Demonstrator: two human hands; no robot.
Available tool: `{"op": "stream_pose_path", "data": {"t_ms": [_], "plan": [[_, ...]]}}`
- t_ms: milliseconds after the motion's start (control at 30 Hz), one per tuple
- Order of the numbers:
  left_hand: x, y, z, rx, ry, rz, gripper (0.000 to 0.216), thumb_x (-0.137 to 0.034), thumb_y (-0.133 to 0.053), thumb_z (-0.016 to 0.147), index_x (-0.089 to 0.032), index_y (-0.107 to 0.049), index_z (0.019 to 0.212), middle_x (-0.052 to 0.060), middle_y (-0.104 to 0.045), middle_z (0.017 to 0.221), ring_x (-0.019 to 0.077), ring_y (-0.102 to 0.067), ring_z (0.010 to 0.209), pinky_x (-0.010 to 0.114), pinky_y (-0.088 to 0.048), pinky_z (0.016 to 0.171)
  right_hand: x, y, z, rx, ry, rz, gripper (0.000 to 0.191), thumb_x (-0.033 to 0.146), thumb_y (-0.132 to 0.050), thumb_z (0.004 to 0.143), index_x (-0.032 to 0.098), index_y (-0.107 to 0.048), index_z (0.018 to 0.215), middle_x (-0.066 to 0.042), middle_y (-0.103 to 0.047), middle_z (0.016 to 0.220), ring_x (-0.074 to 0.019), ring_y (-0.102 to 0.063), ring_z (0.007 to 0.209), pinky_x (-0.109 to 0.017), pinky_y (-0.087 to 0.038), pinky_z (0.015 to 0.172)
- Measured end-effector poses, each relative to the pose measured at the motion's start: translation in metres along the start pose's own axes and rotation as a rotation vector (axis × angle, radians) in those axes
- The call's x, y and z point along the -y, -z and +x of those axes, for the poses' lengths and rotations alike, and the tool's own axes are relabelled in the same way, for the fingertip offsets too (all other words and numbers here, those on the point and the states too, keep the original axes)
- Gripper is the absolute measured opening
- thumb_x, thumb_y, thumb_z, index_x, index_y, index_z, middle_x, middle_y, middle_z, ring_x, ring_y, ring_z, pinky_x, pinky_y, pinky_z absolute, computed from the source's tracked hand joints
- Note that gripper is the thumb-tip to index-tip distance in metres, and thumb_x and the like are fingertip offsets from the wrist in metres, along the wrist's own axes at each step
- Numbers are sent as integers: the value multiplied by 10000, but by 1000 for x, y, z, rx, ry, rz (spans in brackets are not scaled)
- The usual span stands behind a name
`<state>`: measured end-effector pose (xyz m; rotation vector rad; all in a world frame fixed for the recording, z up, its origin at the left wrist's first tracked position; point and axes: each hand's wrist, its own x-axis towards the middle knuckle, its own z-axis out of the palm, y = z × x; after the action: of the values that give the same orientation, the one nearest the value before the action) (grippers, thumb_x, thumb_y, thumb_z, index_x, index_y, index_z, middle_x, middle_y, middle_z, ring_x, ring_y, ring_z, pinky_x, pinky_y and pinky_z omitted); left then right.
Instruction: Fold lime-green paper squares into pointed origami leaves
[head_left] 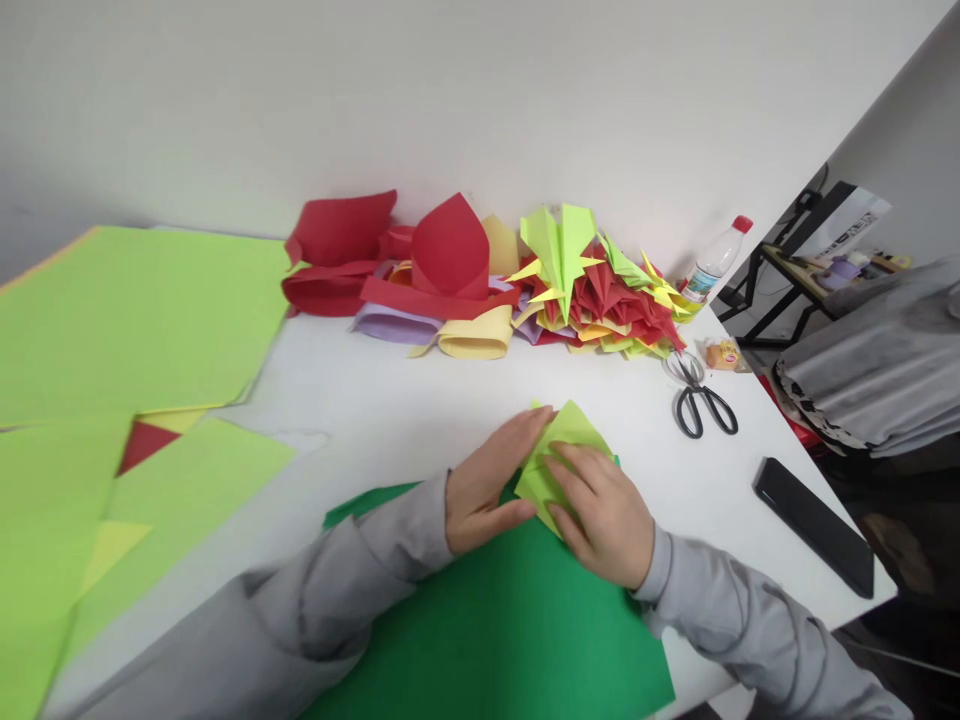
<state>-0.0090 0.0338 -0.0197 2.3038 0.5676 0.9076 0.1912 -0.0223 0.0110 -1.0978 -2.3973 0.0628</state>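
A small folded piece of lime-green paper [571, 424] lies over the top part of a dark green sheet [517, 610]. Along its left side is my left hand [491, 485], fingers stretched out and thumb apart, its fingertips at the paper's upper left edge. My right hand [604, 510] rests on the folded paper from the right, with its fingers spread and slightly bent across the surface. The fingers partly cover the paper's middle, and its underside is hidden.
Large lime-green sheets [150, 320] cover the left side. Along the wall stand red paper hats [450, 245] and a pile of folded paper shapes [562, 250]. At the right are scissors [705, 400], a bottle [716, 260], a small snack packet [722, 354] and a black phone [814, 525].
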Motion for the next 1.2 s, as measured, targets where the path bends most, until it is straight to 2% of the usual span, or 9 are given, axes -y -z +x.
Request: {"op": "stream_pose_path", "data": {"t_ms": [33,133,300,433,633,967,1133,1200], "plan": [[-3,-4,-1,-21,64,-90,665,-516,-276,949,-221,-50,1501,105,-172,1564,288,-201,1420,459,-205,1161,0,0,0,-2,2,2,423,193,-462,889,89,-470,1298,-187,-544,1269,-282,-495,1172,-473,-478,977],[-10,-15,-1,-33,221,-241,611,-451,-308,967,-222,-115,1499,68,-218,1557,257,-244,1410,419,-221,1171,1,-2,1,-14,1,12,407,195,-454,891,84,-483,1281,-180,-563,1236,-273,-497,1173,-461,-478,984],[-13,-18,5,-35,316,-289,595,-434,-357,957,-190,-217,1481,64,-328,1514,266,-285,1393,444,-197,1181,2,1,8,-71,-5,-19,380,173,-428,888,65,-518,1241,-184,-575,1208,-274,-480,1190,-462,-466,1006],[-8,-16,8,-50,346,-367,598,-425,-387,944,-210,-230,1480,32,-328,1515,269,-270,1399,440,-197,1183,-1,5,14,-111,-2,-57,386,157,-422,890,49,-509,1250,-197,-555,1240,-287,-453,1221,-480,-459,1015],[1,-17,8,-70,389,-437,607,-430,-429,924,-218,-267,1469,5,-297,1523,260,-226,1414,441,-151,1190,-2,4,17,-84,-33,-44,462,138,-418,878,82,-434,1336,-190,-508,1311,-287,-408,1282,-514,-430,1039],[-6,-17,15,-165,460,-401,573,-460,-348,953,-200,-288,1460,11,-282,1527,236,-220,1416,422,-153,1189,0,3,15,-73,26,-28,469,108,-421,873,84,-441,1341,-171,-521,1332,-270,-417,1291,-473,-435,1045],[-9,-19,16,-137,425,-417,592,-461,-338,958,-173,-254,1468,26,-259,1538,206,-195,1423,374,-146,1191,0,4,17,-58,12,-37,499,96,-425,857,36,-399,1351,-238,-351,1452,-286,-299,1380,-482,-400,1071],[-9,-19,17,-128,410,-396,584,-461,-332,960,-189,-251,1470,24,-266,1536,207,-203,1421,381,-157,1190,0,5,17,-66,12,-34,522,109,-431,860,33,-363,1372,-254,-332,1457,-288,-265,1397,-493,-388,1077]]}}
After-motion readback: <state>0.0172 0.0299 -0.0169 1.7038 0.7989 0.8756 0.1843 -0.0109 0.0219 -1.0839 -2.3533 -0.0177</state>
